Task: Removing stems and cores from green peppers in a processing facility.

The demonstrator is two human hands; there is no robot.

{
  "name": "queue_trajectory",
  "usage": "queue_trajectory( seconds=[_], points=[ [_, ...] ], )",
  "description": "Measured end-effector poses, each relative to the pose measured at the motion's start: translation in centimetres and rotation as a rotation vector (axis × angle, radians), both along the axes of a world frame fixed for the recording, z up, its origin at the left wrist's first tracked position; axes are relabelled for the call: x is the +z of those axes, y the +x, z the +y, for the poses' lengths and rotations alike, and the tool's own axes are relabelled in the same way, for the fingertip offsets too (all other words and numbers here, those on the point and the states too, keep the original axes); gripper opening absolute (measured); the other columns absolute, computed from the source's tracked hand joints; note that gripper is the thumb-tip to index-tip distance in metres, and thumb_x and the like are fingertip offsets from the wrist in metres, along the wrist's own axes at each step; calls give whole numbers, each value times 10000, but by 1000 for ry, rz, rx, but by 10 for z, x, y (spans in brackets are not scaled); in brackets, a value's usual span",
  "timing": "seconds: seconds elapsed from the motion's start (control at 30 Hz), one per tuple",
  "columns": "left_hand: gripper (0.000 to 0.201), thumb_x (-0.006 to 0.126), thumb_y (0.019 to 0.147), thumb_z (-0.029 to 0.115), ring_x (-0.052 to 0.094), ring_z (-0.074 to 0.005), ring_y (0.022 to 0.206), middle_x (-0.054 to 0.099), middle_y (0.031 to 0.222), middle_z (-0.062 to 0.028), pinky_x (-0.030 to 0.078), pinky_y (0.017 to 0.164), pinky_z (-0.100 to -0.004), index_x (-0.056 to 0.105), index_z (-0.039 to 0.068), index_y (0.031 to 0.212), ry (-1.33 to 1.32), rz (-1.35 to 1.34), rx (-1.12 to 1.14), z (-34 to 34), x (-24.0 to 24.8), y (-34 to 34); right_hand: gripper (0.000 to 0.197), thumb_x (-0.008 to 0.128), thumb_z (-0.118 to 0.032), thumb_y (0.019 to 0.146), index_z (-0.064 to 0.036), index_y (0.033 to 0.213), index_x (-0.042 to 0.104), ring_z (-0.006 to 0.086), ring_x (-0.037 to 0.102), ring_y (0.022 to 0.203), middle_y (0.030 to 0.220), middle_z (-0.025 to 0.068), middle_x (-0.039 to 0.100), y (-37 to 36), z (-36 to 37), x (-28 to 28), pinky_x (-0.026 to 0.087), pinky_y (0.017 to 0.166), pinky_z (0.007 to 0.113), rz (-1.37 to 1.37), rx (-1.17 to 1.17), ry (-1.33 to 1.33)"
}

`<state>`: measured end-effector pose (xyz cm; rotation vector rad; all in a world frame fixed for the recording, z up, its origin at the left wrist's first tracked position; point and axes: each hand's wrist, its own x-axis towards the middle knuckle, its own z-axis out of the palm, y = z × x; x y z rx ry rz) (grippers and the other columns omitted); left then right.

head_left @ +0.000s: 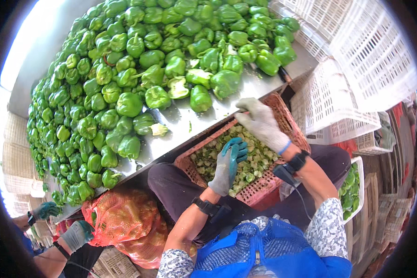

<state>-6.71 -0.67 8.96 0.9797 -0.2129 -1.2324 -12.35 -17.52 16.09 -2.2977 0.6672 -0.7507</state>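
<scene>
My left hand [229, 163], in a grey glove with teal fingers, hovers over a pink crate [254, 198] on my lap side. Its fingers are loosely curled and apart from the thumb, with nothing seen in them. The crate holds pale green pepper cores [250, 173]. My right hand [262, 124], in a whitish glove, is above the crate's far side by the table edge. Its fingers are closed; a small reddish bit shows at them, but what they hold is unclear. Green bell peppers [225, 83] lie nearest, on the metal table [190, 121].
A large heap of peppers [125, 60] covers much of the table. A dark-handled tool [285, 75] lies at its right edge. White crates [329, 97] stand at right, with a tub of peppers [350, 191] below. A red mesh sack [125, 217] is at left, beside a co-worker's gloved hand [77, 235].
</scene>
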Motion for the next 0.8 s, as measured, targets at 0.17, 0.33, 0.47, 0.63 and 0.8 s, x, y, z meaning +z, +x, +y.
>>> queue_trajectory(
  seconds=[0.17, 0.33, 0.47, 0.63, 0.8],
  points=[
    [369, 529, 1048, 263, 651, -179, 1011, 663, 1165, -75, 537, 936, -348, 555, 19, 1324, 85, -2, 245, 6, 9, 25, 244, 697, -179, 842, -100, 1065, 635, 340, 666, 940, 1071, 135, 658, 105, 19, -21, 548, 822, 432, -177, -16, -50],
    [349, 535, 1056, 247, 643, -160, 954, 647, 1152, -80, 531, 881, -312, 541, 12, 1314, -50, 79, 402, 11, 10, 48, 282, 706, -163, 806, -122, 1077, 642, 283, 637, 1038, 1099, 90, 652, 149, -14, -6, 527, 869, 405, -39, -54, -396],
    [335, 537, 1058, 263, 619, -127, 954, 635, 1138, -53, 510, 860, -283, 549, 31, 1299, -103, 121, 320, 9, 8, 49, 459, 704, -309, 813, -134, 1227, 610, 297, 626, 1103, 1156, 92, 657, 189, -30, 4, 487, 945, 450, 396, -63, -340],
    [351, 536, 1060, 284, 642, -164, 971, 643, 1165, -72, 529, 899, -321, 551, 34, 1305, -40, 130, 331, 7, 8, 45, 472, 691, -255, 834, -118, 1269, 573, 288, 628, 1140, 1192, 123, 671, 232, -31, 13, 485, 943, 461, 789, -132, -351],
    [379, 536, 1053, 266, 635, -174, 1002, 631, 1175, -84, 527, 925, -341, 513, 13, 1335, -79, 130, 342, 10, 4, 58, 462, 695, -327, 805, -56, 1158, 568, 361, 712, 908, 915, 173, 724, 220, -50, 14, 562, 767, 486, 586, -5, -318]
  ],
)
